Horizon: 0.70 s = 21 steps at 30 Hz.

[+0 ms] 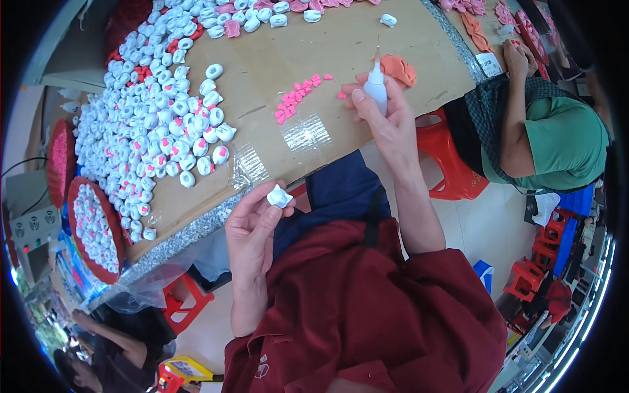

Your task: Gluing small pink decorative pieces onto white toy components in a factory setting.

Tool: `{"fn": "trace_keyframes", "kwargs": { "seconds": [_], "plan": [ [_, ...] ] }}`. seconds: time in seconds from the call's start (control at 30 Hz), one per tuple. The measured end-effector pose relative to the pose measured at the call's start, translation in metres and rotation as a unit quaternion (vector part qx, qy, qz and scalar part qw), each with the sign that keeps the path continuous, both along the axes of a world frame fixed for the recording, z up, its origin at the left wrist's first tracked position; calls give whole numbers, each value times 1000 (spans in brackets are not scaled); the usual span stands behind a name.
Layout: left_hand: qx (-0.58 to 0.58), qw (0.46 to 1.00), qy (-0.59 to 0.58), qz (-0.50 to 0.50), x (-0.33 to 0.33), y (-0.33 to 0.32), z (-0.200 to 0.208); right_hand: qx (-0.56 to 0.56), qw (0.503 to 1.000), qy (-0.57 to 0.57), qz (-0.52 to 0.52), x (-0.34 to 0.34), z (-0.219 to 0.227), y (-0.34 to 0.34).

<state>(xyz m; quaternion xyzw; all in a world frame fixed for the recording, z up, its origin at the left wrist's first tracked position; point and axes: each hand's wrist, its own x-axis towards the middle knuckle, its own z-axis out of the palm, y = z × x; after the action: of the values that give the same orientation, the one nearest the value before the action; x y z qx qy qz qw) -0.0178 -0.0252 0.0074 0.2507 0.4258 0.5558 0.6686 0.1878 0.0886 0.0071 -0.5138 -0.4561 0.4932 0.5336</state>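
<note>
Between the fingertips of my left hand (252,229) is a small white figure (280,197) with pointed ear-like corners, held just off the table's near edge. My right hand (388,121) grips a white squeeze bottle (375,88) with a thin needle tip pointing up and away from me. Beyond that hand lies a crumpled orange cloth-like lump (399,70). Left of the bottle, small bright pink pieces (298,98) form a loose slanting row on the tabletop. A big spread of similar white pieces (151,124), some with pink parts, covers the table's left side.
The brown board-topped table (262,72) has clear tape strips (306,133) near its front edge. Two red trays stand at the left, one with white pieces (96,229), one with pink bits (60,164). A co-worker in green (563,137) sits at the right beside a red stool (449,157).
</note>
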Motion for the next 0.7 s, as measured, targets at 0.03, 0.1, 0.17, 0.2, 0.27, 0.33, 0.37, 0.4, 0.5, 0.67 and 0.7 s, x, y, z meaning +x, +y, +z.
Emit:
{"fn": "trace_keyframes", "kwargs": {
  "seconds": [0.03,0.1,0.17,0.2,0.27,0.33,0.37,0.4,0.5,0.67,0.7],
  "plan": [
    [-4,1000,2,3,0,1,0,-11,1000,18,23,-5,-3,1],
    [-4,1000,-6,-3,3,5,0,-25,998,40,52,-10,-7,2],
    [0,1000,-10,-8,6,10,0,-9,999,13,35,-11,-6,2],
    [8,1000,-19,-20,6,10,0,-11,999,16,40,-10,-5,0],
    [17,999,-24,-20,6,10,-2,17,1000,-11,-11,-3,-7,1],
    [7,1000,-14,-10,4,8,-3,25,999,-3,-44,-1,-8,0],
    [9,1000,-18,-14,4,8,-4,37,996,-18,-78,2,-6,-1],
    [1,1000,-13,-9,4,9,-4,49,992,-34,-111,6,-4,-1],
    [-11,1000,-26,-7,5,14,-3,54,972,-206,-99,21,-8,4],
    [0,1000,-12,-19,8,21,0,105,916,-374,-101,23,-1,19],
    [0,1000,-16,-25,9,21,4,77,915,-382,-106,24,3,18]
  ]
}}
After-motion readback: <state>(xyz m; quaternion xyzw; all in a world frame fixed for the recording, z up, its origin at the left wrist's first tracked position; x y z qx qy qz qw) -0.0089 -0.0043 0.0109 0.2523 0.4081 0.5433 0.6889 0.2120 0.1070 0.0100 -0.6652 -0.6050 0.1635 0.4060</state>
